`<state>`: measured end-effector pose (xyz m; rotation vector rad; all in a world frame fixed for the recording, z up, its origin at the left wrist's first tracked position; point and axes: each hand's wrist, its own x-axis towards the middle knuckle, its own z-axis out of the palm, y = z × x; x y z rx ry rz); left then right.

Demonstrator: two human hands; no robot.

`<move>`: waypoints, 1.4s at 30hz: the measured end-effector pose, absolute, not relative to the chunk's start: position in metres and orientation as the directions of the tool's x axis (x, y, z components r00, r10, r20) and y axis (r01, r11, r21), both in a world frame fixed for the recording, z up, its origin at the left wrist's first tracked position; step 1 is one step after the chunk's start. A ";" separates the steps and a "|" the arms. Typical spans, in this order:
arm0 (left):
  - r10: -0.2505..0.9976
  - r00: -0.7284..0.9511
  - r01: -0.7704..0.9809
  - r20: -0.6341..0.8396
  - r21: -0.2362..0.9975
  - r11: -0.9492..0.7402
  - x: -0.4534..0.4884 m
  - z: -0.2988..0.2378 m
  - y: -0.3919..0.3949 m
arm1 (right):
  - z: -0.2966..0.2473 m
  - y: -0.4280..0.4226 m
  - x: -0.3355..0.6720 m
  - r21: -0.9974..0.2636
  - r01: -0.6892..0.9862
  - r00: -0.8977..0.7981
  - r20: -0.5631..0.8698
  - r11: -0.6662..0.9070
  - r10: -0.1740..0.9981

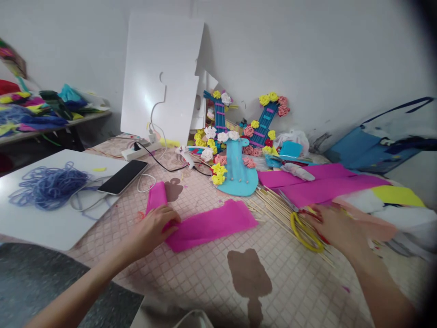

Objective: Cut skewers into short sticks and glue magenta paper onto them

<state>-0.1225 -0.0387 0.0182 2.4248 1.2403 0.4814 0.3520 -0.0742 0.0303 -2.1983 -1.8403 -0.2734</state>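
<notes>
Nearest the camera: the left forearm (pixel 82 289) and right forearm (pixel 378 284), bare, reaching in from the lower corners.

Largest: table with a diamond-patterned cover (pixel 191 282), stained in patches. Next, a tall white board (pixel 160 59) against the wall; a flat white board (pixel 20 223) at left, bearing loose blue-violet yarn (pixel 54 184) and a dark-screened phone (pixel 123 176). Broad magenta sheets (pixel 341 189) spread at right. Mid-table, beyond the strip: a turquoise guitar-shaped piece (pixel 235 166) with paper-like flowers.

Magenta strip (pixel 215 226): flat on the cover, centre-left, in front of the turquoise piece. Looks like crepe paper or thin cloth; judged light, limp, easily creased, possibly easy to tear. Best hold: a light pinch near an end or fold, free length supported by the table.

Strip against hand: it passes under the fingers of the left hand (pixel 160 230); the long part runs right, a shorter part stands out beyond the knuckles. One piece or two, cannot tell. Left thumb and fingers closed on it.

Smaller: thin sticks (pixel 273 209) in a loose bundle, with yellow-handled scissors (pixel 294 224) on top. Right hand (pixel 327 223) at the scissors, blurred; whether fingers grip or merely touch, cannot tell.
</notes>
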 end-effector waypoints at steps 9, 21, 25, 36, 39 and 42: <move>0.791 0.568 0.642 0.228 0.479 -0.599 -0.118 0.059 -0.051 | 0.055 -0.078 0.201 -0.521 0.740 -0.407 0.156 0.425 0.900; 0.675 0.584 0.619 0.451 0.291 -0.729 -0.096 0.088 -0.045 | 0.072 -0.051 0.172 -0.543 0.667 -0.435 0.273 0.511 0.858; 0.736 0.625 0.650 0.261 0.347 -0.676 -0.106 0.082 -0.039 | 0.077 -0.063 0.182 -0.472 0.772 -0.353 0.238 0.425 0.905; 0.731 0.672 0.708 0.118 0.190 -0.681 -0.119 0.083 0.004 | 0.046 -0.070 0.186 -0.559 0.755 -0.469 -0.096 0.342 0.878; 0.739 0.625 0.756 0.251 0.039 -0.653 -0.113 0.072 0.013 | 0.031 -0.068 0.188 -0.595 0.734 -0.484 -0.120 0.327 0.867; 0.723 0.537 0.796 0.433 0.024 -0.605 -0.107 0.066 0.011 | 0.023 -0.067 0.193 -0.707 0.674 -0.438 -0.147 0.215 0.887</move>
